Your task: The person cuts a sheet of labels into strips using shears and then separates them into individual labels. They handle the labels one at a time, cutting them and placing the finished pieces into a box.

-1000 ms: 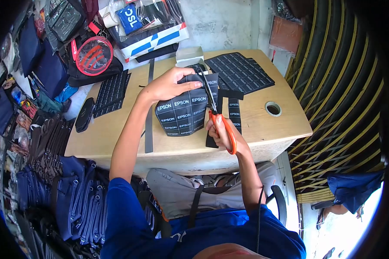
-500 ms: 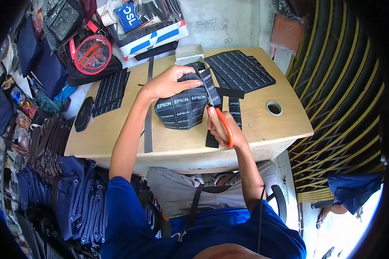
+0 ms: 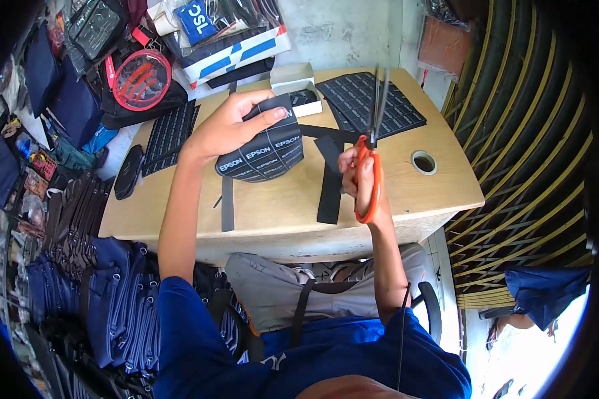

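My left hand (image 3: 236,126) pinches the top of a black fabric piece printed with EPSON labels (image 3: 263,154), thumb on its front, holding it above the left middle of the table. In my right hand (image 3: 361,176) is a pair of scissors with orange handles (image 3: 378,183); the blades point up and away and look blurred. Dark fabric strips (image 3: 331,189) lie on the table between my hands. Behind the held piece stands an open white box (image 3: 299,83) with dark items inside.
Stacked EPSON-printed sheets (image 3: 399,110) lie at the back right of the table (image 3: 439,193). A tape roll (image 3: 423,162) sits near the right edge, a long grey strip (image 3: 227,206) at the left. Bags (image 3: 123,299) crowd the left side; a folding gate (image 3: 512,166) stands right.
My right hand has moved the scissors right, away from the fabric, with blades now upward. My left hand has shifted the EPSON piece left and turned it, exposing more of the white box.
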Motion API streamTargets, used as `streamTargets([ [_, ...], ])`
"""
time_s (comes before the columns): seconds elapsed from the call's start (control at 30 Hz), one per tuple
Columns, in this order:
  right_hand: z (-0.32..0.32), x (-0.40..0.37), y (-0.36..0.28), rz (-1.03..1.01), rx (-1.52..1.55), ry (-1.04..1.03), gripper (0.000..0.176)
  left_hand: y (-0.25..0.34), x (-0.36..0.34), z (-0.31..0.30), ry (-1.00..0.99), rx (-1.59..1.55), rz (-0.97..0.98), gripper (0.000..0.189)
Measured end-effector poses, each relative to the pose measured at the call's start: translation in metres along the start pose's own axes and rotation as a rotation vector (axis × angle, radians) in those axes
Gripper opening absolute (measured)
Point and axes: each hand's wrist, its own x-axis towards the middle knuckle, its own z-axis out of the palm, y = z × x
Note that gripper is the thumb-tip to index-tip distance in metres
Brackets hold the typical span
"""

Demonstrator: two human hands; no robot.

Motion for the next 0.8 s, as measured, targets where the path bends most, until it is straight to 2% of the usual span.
streamTargets([
  [0.07,0.008,-0.003,-0.012,-0.192,-0.011,0.039,0.039,0.010,-0.007,0.001,-0.039,-0.062,0.042,0.020],
  [0.13,0.012,-0.008,-0.018,-0.194,0.064,0.030,0.036,0.029,-0.015,0.003,-0.073,-0.063,0.001,0.016],
  [0.2,0.021,-0.015,-0.034,-0.287,-0.138,-0.029,0.043,0.040,-0.023,0.008,-0.171,-0.050,0.005,0.016],
  [0.23,0.025,-0.014,-0.032,-0.411,-0.178,-0.060,0.046,0.038,-0.025,0.013,-0.172,-0.053,0.065,0.016],
  [0.27,0.028,-0.020,-0.041,-0.429,-0.266,-0.094,0.043,0.038,-0.028,0.015,-0.174,-0.056,0.059,0.016],
  [0.33,0.033,-0.032,-0.056,-0.287,-0.303,-0.229,0.038,0.039,-0.033,0.021,-0.160,-0.060,0.090,0.017],
  [0.37,0.039,-0.035,-0.040,-0.266,-0.138,-0.269,0.033,0.038,-0.035,0.021,-0.139,-0.018,0.108,0.017],
  [0.47,0.049,-0.041,-0.036,-0.196,-0.113,-0.231,0.032,0.024,-0.045,0.020,-0.080,-0.105,-0.001,0.018],
  [0.5,0.050,-0.042,-0.033,-0.192,-0.113,-0.224,0.032,0.017,-0.049,0.019,-0.082,-0.132,-0.077,0.019],
  [0.57,0.051,-0.042,-0.026,-0.241,-0.160,-0.084,0.033,0.010,-0.057,0.022,-0.106,-0.113,-0.111,0.019],
  [0.6,0.050,-0.041,-0.025,-0.242,-0.159,-0.080,0.033,0.007,-0.061,0.024,-0.122,-0.094,-0.143,0.018],
  [0.67,0.047,-0.041,-0.025,-0.387,-0.291,-0.141,0.033,0.003,-0.067,0.027,-0.179,-0.111,-0.162,0.017],
  [0.8,0.053,-0.053,-0.031,-0.283,-0.256,-0.191,0.033,-0.002,-0.073,0.038,-0.194,-0.158,-0.126,0.015],
])
